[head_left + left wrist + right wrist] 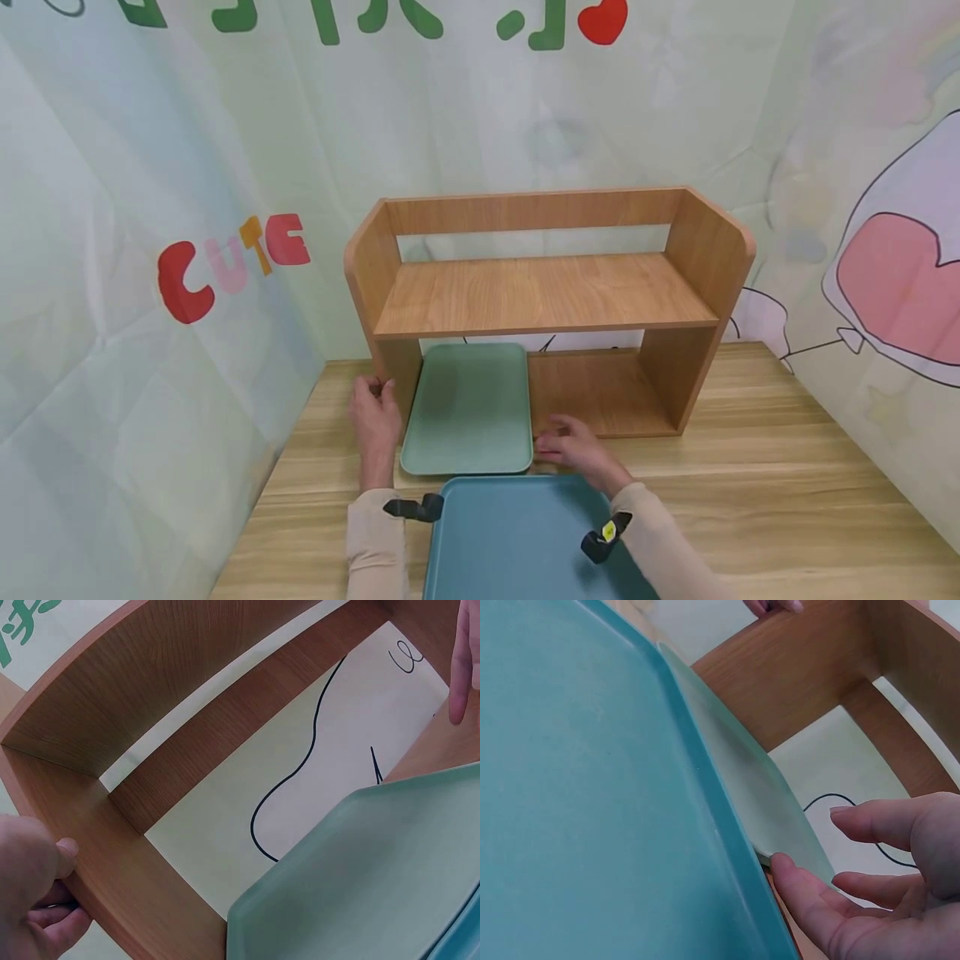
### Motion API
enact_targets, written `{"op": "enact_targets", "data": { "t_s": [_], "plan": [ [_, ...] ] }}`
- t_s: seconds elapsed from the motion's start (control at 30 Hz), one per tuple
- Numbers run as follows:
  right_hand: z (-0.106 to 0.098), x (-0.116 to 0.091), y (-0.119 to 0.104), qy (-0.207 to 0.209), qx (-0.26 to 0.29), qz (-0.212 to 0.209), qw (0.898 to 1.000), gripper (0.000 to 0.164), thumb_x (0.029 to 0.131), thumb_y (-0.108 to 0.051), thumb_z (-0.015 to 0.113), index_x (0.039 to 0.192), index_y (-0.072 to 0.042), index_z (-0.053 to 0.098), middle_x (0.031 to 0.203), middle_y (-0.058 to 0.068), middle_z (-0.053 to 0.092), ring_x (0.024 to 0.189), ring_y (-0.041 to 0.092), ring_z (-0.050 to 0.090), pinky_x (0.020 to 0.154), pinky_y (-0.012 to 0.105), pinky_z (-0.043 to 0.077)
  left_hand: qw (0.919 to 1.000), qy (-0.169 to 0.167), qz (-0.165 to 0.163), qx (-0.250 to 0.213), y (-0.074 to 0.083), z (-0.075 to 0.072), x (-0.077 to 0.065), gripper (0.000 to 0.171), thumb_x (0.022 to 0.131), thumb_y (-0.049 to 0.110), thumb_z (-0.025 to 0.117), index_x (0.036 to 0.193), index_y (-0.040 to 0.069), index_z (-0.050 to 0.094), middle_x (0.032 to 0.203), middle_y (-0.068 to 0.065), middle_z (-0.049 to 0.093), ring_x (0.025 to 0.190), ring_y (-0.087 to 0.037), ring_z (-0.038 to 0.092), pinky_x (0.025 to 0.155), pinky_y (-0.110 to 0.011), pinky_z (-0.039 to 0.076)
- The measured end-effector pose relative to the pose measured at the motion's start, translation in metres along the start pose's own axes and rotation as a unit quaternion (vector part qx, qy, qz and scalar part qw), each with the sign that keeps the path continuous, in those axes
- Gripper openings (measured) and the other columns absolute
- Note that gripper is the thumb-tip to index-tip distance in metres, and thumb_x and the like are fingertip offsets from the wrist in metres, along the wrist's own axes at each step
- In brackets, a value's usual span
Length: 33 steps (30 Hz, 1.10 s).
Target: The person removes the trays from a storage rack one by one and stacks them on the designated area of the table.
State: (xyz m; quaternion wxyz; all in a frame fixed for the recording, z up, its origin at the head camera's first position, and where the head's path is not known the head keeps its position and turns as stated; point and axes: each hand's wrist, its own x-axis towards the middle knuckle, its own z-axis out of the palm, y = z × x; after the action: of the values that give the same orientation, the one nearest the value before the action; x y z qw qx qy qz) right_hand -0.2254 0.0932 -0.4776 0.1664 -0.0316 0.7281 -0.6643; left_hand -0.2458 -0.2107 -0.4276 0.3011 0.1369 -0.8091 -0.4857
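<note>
A wooden two-tier shelf (547, 292) stands on the table. The light green tray (468, 408) lies in the left half of its lower level, its front end jutting past the shelf's front edge. My left hand (377, 421) holds the front edge of the left side panel (127, 870), thumb on the panel and fingers curled beside it. Beside the tray's right front corner is my right hand (579, 450), fingers spread and loosely bent. In the right wrist view one fingertip (784, 864) is right at the green tray's rim.
A larger blue tray (517, 533) lies in front of the shelf, its back edge close to the green tray. The shelf's right side panel (678, 375) bounds the lower level. Printed cloth (247, 400) hangs around the table on the left, back and right.
</note>
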Motion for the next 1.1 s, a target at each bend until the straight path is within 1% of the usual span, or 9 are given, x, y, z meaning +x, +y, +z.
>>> {"op": "enact_targets", "data": {
  "t_s": [0.13,0.23,0.43,0.57,0.67,0.87,1.1],
  "plan": [
    [0.003,0.002,-0.001,-0.004,-0.015,0.008,1.000,0.057,0.093,-0.013,0.058,0.142,0.003,0.033,0.126,0.023,0.054,0.103,0.029,0.064,0.092,0.044,0.052,1.0000,0.001,0.002,0.000,0.000,0.001,0.000,0.019,0.097,0.011,0.054,0.106,-0.005,0.049,0.108,-0.024,0.057,0.099,-0.037,0.058,0.085,-0.047,0.049],
    [0.005,0.004,0.000,-0.012,-0.018,0.009,1.000,0.058,0.093,-0.011,0.058,0.142,0.005,0.032,0.124,0.025,0.054,0.100,0.029,0.065,0.090,0.045,0.052,1.0000,0.004,0.008,-0.001,0.000,0.002,-0.001,0.019,0.096,0.010,0.054,0.105,-0.006,0.049,0.106,-0.025,0.057,0.098,-0.038,0.058,0.084,-0.047,0.049],
    [0.011,0.006,0.003,-0.028,-0.012,0.014,0.999,0.059,0.092,-0.009,0.058,0.141,0.008,0.030,0.123,0.028,0.052,0.096,0.027,0.064,0.085,0.042,0.055,1.0000,0.001,0.000,-0.001,0.001,0.000,-0.001,0.019,0.097,0.010,0.053,0.106,-0.006,0.049,0.108,-0.024,0.056,0.100,-0.037,0.057,0.085,-0.047,0.049],
    [0.014,0.009,0.003,-0.037,-0.011,0.022,0.999,0.062,0.091,-0.010,0.060,0.142,0.007,0.029,0.122,0.027,0.052,0.097,0.026,0.063,0.086,0.041,0.055,1.0000,-0.004,-0.005,-0.001,0.000,-0.001,-0.001,0.019,0.097,0.010,0.052,0.107,-0.005,0.048,0.110,-0.023,0.054,0.101,-0.036,0.056,0.087,-0.047,0.049],
    [0.015,0.010,0.003,-0.043,-0.016,0.027,0.999,0.063,0.091,-0.010,0.060,0.143,0.006,0.028,0.125,0.027,0.051,0.098,0.026,0.063,0.087,0.042,0.054,1.0000,-0.003,-0.003,0.001,0.000,-0.001,-0.001,0.019,0.097,0.010,0.052,0.107,-0.005,0.048,0.109,-0.023,0.055,0.101,-0.036,0.056,0.086,-0.047,0.049],
    [0.018,0.015,0.007,-0.052,-0.023,0.020,0.998,0.062,0.091,-0.005,0.058,0.144,0.006,0.027,0.131,0.029,0.048,0.100,0.028,0.062,0.087,0.045,0.054,1.0000,0.001,0.005,0.006,0.000,-0.001,-0.002,0.019,0.097,0.010,0.053,0.105,-0.006,0.049,0.107,-0.024,0.056,0.099,-0.037,0.057,0.084,-0.047,0.049],
    [0.021,0.019,0.008,-0.055,-0.015,0.021,0.998,0.061,0.090,0.002,0.055,0.144,0.005,0.027,0.128,0.029,0.050,0.097,0.028,0.062,0.085,0.045,0.054,1.0000,0.006,0.007,0.001,0.000,-0.001,0.000,0.019,0.097,0.011,0.054,0.105,-0.006,0.049,0.106,-0.024,0.057,0.098,-0.037,0.058,0.084,-0.047,0.049]
  ]
}}
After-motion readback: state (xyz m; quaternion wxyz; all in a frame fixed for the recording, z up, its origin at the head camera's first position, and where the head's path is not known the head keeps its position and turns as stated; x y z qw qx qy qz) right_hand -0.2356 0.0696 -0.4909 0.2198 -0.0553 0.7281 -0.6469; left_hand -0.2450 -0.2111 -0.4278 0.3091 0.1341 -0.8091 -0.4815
